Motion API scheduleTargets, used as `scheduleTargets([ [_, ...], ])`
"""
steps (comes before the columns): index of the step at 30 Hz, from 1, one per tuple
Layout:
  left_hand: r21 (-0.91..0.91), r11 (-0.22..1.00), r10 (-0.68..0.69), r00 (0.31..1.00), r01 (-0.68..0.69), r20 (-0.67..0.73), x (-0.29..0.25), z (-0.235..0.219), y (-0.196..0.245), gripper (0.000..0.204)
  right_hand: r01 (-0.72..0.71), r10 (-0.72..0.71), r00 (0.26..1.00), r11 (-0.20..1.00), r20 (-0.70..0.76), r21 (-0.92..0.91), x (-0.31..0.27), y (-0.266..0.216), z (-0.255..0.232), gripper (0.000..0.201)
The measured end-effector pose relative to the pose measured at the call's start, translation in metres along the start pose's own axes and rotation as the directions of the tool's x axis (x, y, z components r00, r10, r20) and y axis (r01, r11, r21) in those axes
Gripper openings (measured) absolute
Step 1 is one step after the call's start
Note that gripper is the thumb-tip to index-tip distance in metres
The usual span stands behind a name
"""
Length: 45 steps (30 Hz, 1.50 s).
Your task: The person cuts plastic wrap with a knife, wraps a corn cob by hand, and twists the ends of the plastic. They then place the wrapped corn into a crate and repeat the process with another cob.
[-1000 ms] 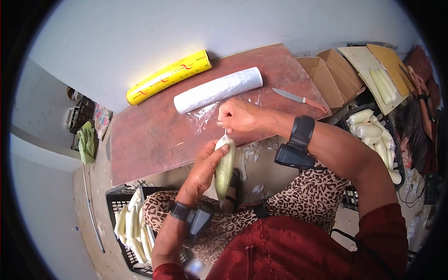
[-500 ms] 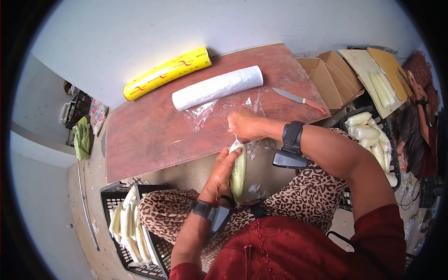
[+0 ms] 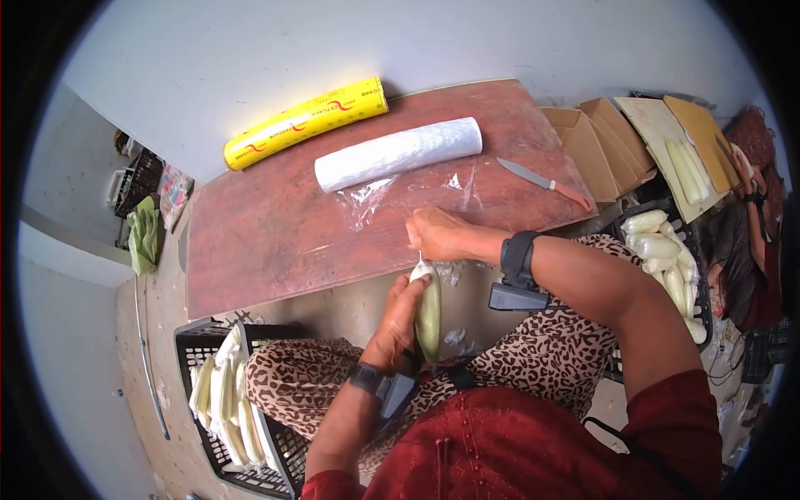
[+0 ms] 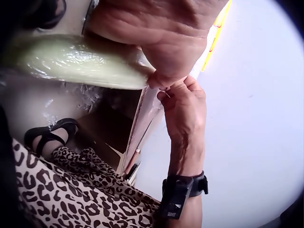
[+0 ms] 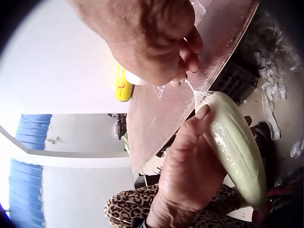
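The person sits at a low reddish table [image 3: 267, 242], and both hands are busy with one pale green vegetable [image 3: 428, 321] in clear film, held just off the table's front edge, one end toward the table and the other toward the lap. The left hand [image 5: 187, 164] is closed round it, thumb laid on top near the gathered end. The right hand [image 3: 437, 233] is drawn in narrow, fingers curled, pinching the thin twisted tail of film [image 5: 189, 86] that runs taut from the vegetable's end. Beyond the hands, I can see a loose sheet of film [image 3: 367, 200] spread in front of a white roll [image 3: 400, 154]; behind that, a yellow roll [image 3: 304, 123] lies nearer the wall. A knife [image 3: 542, 183] with a pinkish-orange handle rests to the right of the white roll, its blade pointing back toward it. Off the table's right end sits an open cardboard box [image 3: 587, 150], and below it a dark crate holds wrapped vegetables [image 3: 658, 242]. By the person's left knee, another black crate [image 3: 292, 458] is heaped with long pale vegetables [image 3: 229, 400]. Leopard-print trousers [image 3: 300, 379] show between the arms.
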<state>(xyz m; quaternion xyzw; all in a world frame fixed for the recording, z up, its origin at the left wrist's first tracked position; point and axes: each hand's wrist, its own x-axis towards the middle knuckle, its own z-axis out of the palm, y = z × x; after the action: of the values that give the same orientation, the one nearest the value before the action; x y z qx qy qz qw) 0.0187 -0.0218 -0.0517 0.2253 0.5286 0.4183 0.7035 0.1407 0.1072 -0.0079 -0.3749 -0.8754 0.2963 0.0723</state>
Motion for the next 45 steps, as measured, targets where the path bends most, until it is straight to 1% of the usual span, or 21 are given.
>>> scheduleTargets([
  [2, -0.024, 1.0, 0.008, 1.0, -0.008, -0.017, 0.005, 0.0, -0.003, 0.035, 0.002, -0.002, 1.0, 0.999, 0.009, -0.042, 0.005, 0.005, 0.005, 0.019],
  [6, -0.066, 0.998, 0.004, 0.996, -0.01, -0.085, 0.011, 0.005, -0.002, 0.046, -0.019, 0.02, 0.999, 0.999, 0.032, -0.025, 0.0, -0.001, 0.0, 0.02],
  [8, 0.009, 1.0, 0.008, 0.992, -0.007, -0.125, 0.022, 0.001, -0.009, 0.045, -0.032, 0.032, 0.998, 0.999, 0.057, -0.001, 0.002, -0.002, -0.001, 0.02],
  [9, 0.048, 0.999, 0.011, 0.989, -0.004, -0.144, 0.03, -0.003, -0.013, 0.044, -0.025, 0.026, 0.998, 0.999, 0.054, -0.027, 0.002, -0.003, -0.001, 0.019],
  [11, 0.059, 0.998, 0.035, 0.991, -0.027, -0.131, 0.043, -0.01, -0.024, 0.043, -0.013, 0.017, 0.999, 0.997, 0.047, -0.08, 0.002, -0.005, -0.002, 0.017],
  [15, 0.083, 0.994, 0.082, 0.985, -0.07, -0.152, 0.048, -0.009, -0.025, 0.041, -0.076, 0.079, 0.995, 0.995, 0.064, -0.059, 0.004, -0.006, -0.005, 0.014],
  [17, 0.083, 0.995, 0.058, 0.989, -0.047, -0.133, 0.046, -0.007, -0.021, 0.042, -0.111, 0.113, 0.991, 0.993, 0.075, -0.031, 0.006, -0.002, -0.01, 0.013],
  [20, 0.094, 0.996, 0.027, 0.99, -0.014, -0.137, 0.04, -0.002, -0.013, 0.044, -0.08, 0.071, 0.987, 0.995, -0.144, -0.062, 0.017, 0.018, -0.001, 0.012],
  [23, 0.104, 0.995, 0.009, 0.989, 0.006, -0.148, 0.04, -0.003, -0.012, 0.044, -0.054, 0.05, 0.963, 0.999, -0.266, -0.004, 0.019, 0.042, -0.011, 0.012],
  [24, 0.106, 0.994, 0.005, 0.989, 0.012, -0.151, 0.04, -0.004, -0.012, 0.044, -0.085, 0.071, 0.956, 0.996, -0.285, -0.039, 0.02, 0.048, -0.016, 0.014],
  [27, 0.137, 0.988, 0.095, 0.977, -0.069, -0.192, 0.044, -0.004, -0.017, 0.043, -0.156, 0.149, 0.953, 0.988, -0.264, -0.007, 0.008, 0.052, -0.043, 0.015],
  [28, 0.127, 0.99, 0.077, 0.98, -0.053, -0.186, 0.041, -0.002, -0.015, 0.043, -0.14, 0.127, 0.934, 0.99, -0.334, -0.016, 0.002, 0.055, -0.05, 0.015],
  [31, 0.101, 0.995, 0.035, 0.986, -0.019, -0.161, 0.034, 0.002, -0.006, 0.043, -0.257, 0.245, 0.915, 0.966, -0.32, 0.005, -0.015, 0.066, -0.078, 0.015],
  [32, 0.097, 0.995, 0.032, 0.987, -0.017, -0.156, 0.034, 0.003, -0.005, 0.043, -0.263, 0.258, 0.905, 0.964, -0.338, 0.033, -0.022, 0.077, -0.083, 0.017],
  [35, 0.094, 0.995, 0.038, 0.989, -0.025, -0.14, 0.039, -0.001, -0.01, 0.043, -0.356, 0.328, 0.863, 0.934, -0.384, -0.003, -0.044, 0.11, -0.089, 0.02],
  [36, 0.097, 0.995, 0.044, 0.99, -0.031, -0.136, 0.041, -0.003, -0.012, 0.043, -0.353, 0.31, 0.861, 0.935, -0.403, -0.034, -0.051, 0.124, -0.088, 0.021],
  [39, 0.1, 0.994, 0.052, 0.99, -0.039, -0.132, 0.046, -0.007, -0.016, 0.042, -0.395, 0.328, 0.876, 0.908, -0.353, -0.137, -0.076, 0.142, -0.089, 0.023],
  [41, 0.1, 0.994, 0.053, 0.99, -0.041, -0.128, 0.045, -0.007, -0.016, 0.041, -0.385, 0.329, 0.89, 0.913, -0.315, -0.134, -0.09, 0.149, -0.088, 0.024],
  [42, 0.084, 0.996, 0.015, 0.992, -0.004, -0.126, 0.043, -0.005, -0.013, 0.041, -0.38, 0.329, 0.897, 0.916, -0.296, -0.132, -0.096, 0.151, -0.088, 0.024],
  [45, 0.078, 0.997, 0.013, 0.992, -0.003, -0.122, 0.04, -0.004, -0.011, 0.041, -0.482, 0.416, 0.819, 0.873, -0.395, -0.08, -0.1, 0.158, -0.084, 0.024],
])
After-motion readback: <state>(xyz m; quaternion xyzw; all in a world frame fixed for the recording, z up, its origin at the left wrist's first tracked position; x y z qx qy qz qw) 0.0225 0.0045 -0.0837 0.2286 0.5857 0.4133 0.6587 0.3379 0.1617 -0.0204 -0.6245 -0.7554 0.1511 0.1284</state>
